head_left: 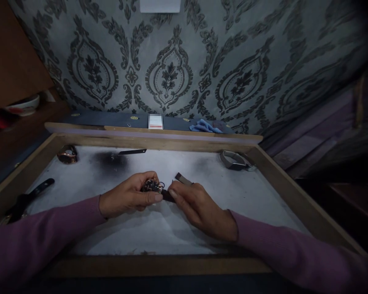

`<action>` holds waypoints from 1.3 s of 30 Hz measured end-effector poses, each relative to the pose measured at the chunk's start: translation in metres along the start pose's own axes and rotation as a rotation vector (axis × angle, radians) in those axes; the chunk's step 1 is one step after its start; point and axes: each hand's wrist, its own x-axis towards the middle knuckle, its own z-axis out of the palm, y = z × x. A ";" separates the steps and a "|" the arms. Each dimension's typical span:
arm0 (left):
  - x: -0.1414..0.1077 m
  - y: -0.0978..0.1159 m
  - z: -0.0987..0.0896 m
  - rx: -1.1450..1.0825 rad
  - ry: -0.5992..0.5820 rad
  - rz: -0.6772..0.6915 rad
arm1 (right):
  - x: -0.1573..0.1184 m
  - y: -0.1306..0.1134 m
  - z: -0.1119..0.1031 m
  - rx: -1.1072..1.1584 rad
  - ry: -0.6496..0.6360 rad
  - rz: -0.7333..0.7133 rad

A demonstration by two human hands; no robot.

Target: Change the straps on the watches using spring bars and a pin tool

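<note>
Near the middle of the wooden tray, my left hand (135, 195) is closed around a wristwatch (152, 186) with a dark face and a rose-gold rim, thumb along its lower edge. A dark strap (168, 196) runs from the watch to my right hand (199, 206), whose fingers are closed on it. Just beyond the right fingers a flat strip (184, 179) with a dark end sticks out; whether the hand holds it is unclear. The right palm is hidden.
The tray (159, 261) also holds a rose-gold watch (68, 155), a black strap (39, 188), a thin black strip (133, 152) and a grey-banded watch (234, 159). Behind its back edge lie a blue cloth (206, 126) and a small white box (155, 121).
</note>
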 end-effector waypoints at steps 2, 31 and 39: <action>0.000 -0.001 -0.001 0.007 0.003 -0.001 | 0.000 0.001 0.001 -0.006 0.007 0.024; 0.008 -0.001 -0.010 0.342 0.193 -0.015 | 0.007 0.018 0.001 0.181 -0.045 0.235; 0.007 -0.005 -0.017 0.814 0.226 0.120 | 0.014 0.032 -0.019 0.267 -0.031 0.297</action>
